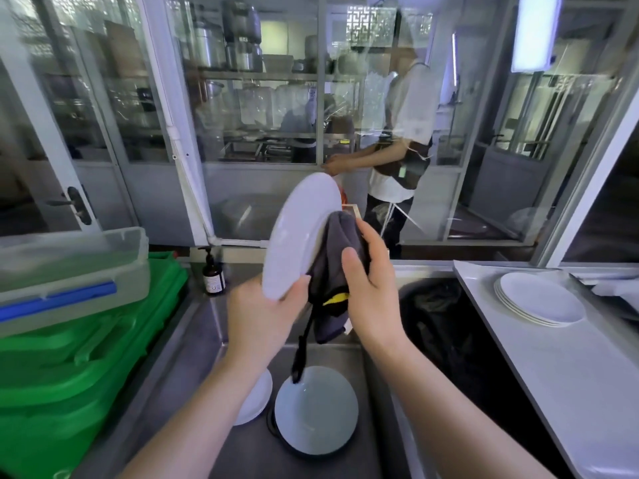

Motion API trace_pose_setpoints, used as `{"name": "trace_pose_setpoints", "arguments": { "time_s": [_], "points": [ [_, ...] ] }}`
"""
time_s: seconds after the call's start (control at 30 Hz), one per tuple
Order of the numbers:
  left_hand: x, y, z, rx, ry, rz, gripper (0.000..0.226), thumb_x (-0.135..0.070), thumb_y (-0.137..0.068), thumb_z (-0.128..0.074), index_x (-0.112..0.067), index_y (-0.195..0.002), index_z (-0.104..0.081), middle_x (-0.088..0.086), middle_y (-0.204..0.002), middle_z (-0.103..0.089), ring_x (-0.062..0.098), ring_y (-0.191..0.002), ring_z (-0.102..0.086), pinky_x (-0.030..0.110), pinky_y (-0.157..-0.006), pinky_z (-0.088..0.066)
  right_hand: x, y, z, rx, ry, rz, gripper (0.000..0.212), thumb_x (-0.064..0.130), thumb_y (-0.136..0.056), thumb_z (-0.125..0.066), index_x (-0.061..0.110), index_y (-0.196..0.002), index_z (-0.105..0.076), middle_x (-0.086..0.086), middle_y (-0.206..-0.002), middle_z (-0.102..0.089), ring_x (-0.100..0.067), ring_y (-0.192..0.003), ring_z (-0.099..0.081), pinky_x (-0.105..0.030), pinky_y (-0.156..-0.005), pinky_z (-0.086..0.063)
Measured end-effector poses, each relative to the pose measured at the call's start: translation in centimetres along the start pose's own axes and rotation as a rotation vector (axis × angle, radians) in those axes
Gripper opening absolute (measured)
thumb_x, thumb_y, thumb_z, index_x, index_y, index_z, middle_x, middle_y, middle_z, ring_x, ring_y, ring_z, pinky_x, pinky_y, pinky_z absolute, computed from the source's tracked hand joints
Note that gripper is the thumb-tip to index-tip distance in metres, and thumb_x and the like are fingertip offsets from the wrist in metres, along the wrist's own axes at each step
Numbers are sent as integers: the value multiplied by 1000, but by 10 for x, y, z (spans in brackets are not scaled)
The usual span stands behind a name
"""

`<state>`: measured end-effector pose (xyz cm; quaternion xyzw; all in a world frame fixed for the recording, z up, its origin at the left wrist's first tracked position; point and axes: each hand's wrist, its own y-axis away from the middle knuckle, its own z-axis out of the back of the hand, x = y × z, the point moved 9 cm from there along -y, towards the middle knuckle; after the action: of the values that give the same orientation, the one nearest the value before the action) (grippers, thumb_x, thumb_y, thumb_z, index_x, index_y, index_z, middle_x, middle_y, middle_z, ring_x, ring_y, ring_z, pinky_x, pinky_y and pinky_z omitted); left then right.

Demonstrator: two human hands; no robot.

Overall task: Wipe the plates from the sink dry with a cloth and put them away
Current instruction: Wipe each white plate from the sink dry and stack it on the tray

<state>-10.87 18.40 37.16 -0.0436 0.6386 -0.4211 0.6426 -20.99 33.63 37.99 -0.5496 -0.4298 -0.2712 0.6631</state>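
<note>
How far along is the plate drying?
Done: a stack of white round plates sits on the white counter at right. In hand: left hand holds a white plate upright while right hand presses a grey cloth against it. Left: more plates in the steel sink.

The left hand (266,316) grips a white plate (297,236) on edge above the sink (207,340); the right hand (371,285) presses a grey cloth (333,261) against it.
</note>
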Motion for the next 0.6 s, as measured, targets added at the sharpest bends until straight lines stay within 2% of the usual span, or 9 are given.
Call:
{"name": "trace_pose_setpoints", "arguments": {
  "time_s": [0.03, 0.1, 0.17, 0.23, 0.27, 0.33, 0.43, 0.5, 0.6],
  "points": [
    [-10, 1, -3, -6, -77, -93, 43, -25, -72, -75, -4, -49, -45, 20, -47, -50, 19, -49, -36, 33, -46, -36, -2, 1, 2, -11, -66, -12, 44, 26, -95, -49, 28, -139, -44, 15, -137, -50, 2, -126, -45, -33, -110, -37],
    [-35, 4, -11, -1, -264, -297, 39, -22, -66, -70, -5, -44, -44, 19, -39, -42, 22, -38, -31, 27, -41, -30, -8, 2, 8, -29, -182, -52, 49, 41, -86, -53, 33, -135, -45, 14, -137, -52, -3, -127, -47, -40, -110, -38],
    [-57, 10, -28, 70, -475, -486, 26, -19, -64, -66, -6, -47, -52, 13, -33, -39, 28, -27, -33, 22, -38, -29, -18, 1, 9, -10, -289, -149, 74, 60, -72, -60, 33, -139, -41, 11, -142, -47, -8, -130, -46, -43, -111, -37],
    [-70, 18, -45, 135, -652, -645, 13, -20, -60, -66, -10, -67, -71, 8, -34, -44, 28, -25, -41, 23, -33, -33, -30, 0, 9, 25, -373, -278, 98, 66, -59, -68, 33, -144, -33, 7, -147, -43, -15, -132, -45, -46, -110, -37],
    [-74, 22, -52, 152, -705, -705, 25, -19, -54, -73, -14, -79, -76, 7, -37, -48, 26, -26, -44, 22, -32, -34, -34, -1, 10, 33, -404, -326, 103, 63, -55, -72, 33, -145, -33, 6, -146, -44, -18, -131, -46, -48, -109, -39],
    [-79, 29, -63, 166, -795, -796, 46, -12, -48, -76, -16, -94, -77, 4, -42, -51, 22, -28, -48, 20, -32, -33, -41, -4, 18, 27, -459, -382, 99, 48, -53, -78, 30, -142, -39, 1, -138, -53, -23, -125, -53, -50, -105, -43],
    [-82, 42, -75, 131, -920, -883, 51, -14, -63, -52, -19, -108, -75, -1, -54, -61, 18, -36, -54, 20, -33, -34, -51, -8, 31, -11, -522, -413, 73, 21, -57, -66, 20, -129, -53, -11, -121, -64, -30, -110, -62, -48, -93, -53],
    [-79, 48, -79, 123, -889, -907, 48, -15, -65, -53, -19, -107, -75, 1, -69, -71, 17, -44, -61, 21, -34, -40, -60, -6, 37, -36, -555, -447, 61, 13, -59, -57, 17, -120, -59, -13, -111, -66, -29, -97, -64, -41, -77, -55],
    [-74, 50, -81, 145, -813, -868, 33, -22, -66, -70, -19, -98, -76, 1, -84, -75, 18, -58, -68, 24, -41, -49, -79, 2, 42, -67, -635, -574, 46, 12, -58, -54, 17, -102, -64, -13, -94, -64, -30, -83, -60, -38, -67, -49]
  ]
}}
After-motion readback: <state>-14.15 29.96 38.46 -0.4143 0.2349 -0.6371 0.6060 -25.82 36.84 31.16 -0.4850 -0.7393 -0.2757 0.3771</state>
